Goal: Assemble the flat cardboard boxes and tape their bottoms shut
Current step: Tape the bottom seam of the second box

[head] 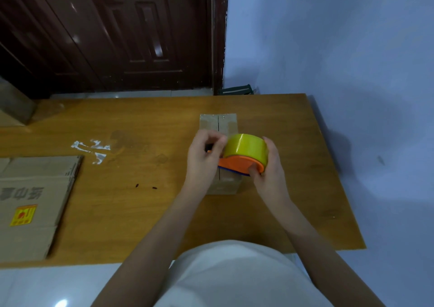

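Observation:
A small assembled cardboard box stands on the wooden table, its flaps folded shut with a seam running down the middle. Above it I hold a tape dispenser, an orange holder carrying a yellowish roll. My right hand grips the roll and holder from the right side. My left hand has its fingers curled at the dispenser's left end, pinching there; what sits between the fingertips is hidden. The near part of the box lies under both hands.
A stack of flat cardboard boxes lies at the table's left edge. Scraps of clear tape stick to the tabletop. Another cardboard piece sits at the far left. A dark wooden door and a pale wall stand behind.

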Motion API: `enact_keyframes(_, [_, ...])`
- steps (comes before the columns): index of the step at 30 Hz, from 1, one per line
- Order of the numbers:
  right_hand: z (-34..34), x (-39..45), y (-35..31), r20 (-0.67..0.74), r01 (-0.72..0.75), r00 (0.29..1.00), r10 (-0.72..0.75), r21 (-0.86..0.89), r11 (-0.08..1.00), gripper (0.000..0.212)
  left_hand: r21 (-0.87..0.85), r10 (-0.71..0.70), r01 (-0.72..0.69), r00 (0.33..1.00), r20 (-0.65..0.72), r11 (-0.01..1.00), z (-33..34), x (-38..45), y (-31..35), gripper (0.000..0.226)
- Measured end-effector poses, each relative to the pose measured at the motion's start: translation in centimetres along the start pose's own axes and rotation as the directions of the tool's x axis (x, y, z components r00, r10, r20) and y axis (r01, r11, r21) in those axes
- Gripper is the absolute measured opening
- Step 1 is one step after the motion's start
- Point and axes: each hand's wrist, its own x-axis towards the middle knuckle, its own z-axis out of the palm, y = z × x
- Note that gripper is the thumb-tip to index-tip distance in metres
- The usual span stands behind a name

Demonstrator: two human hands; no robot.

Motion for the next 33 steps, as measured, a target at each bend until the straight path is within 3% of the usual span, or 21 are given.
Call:
enact_keyframes(6, [-0.2,-0.1,0.1,0.023,0.006,1.0,-0.006,-0.022,1.0,0.069,0.281,-0.044,0.041,0.999,0.006,0.959,-1.0,1.0,0.1,0.008])
enact_keyframes(11, [-0.2,-0.1,0.2,0.013,0.017,1.0,-0.017,-0.031,0.999,0.069,0.259,-0.287,0.312,0.949,-0.13,0.914,-0.1,0.6,-0.1,0.011])
enact_keyframes(15, [-0.2,-0.2,0.1,0.005,0.018,1.0,-0.018,-0.041,0.999,0.068,0.347,-0.303,0.328,0.945,-0.127,0.879,-0.4,0.1,-0.6,0.026])
enact_keyframes(20, [-0.8,-0.4,0.5,0.009,-0.015,1.0,0.015,-0.009,1.0,0.067,0.353,-0.331,0.359,0.933,-0.14,0.864,-1.3,-0.3,-2.2,0.028])
enact_keyframes(29, [-0.4,0.0,0.0,0.03,-0.015,0.999,0.016,-0.017,1.0,0.067,0.146,-0.469,0.493,0.867,-0.172,0.858,-0.8,-0.7,-3.2,0.016])
enact_keyframes(33, [-0.5,0.2,0.0,0.046,-0.018,0.999,0.019,-0.009,1.0,0.068,-0.105,-0.48,0.468,0.863,-0.157,0.877,-1.4,-0.8,-3.3,0.043])
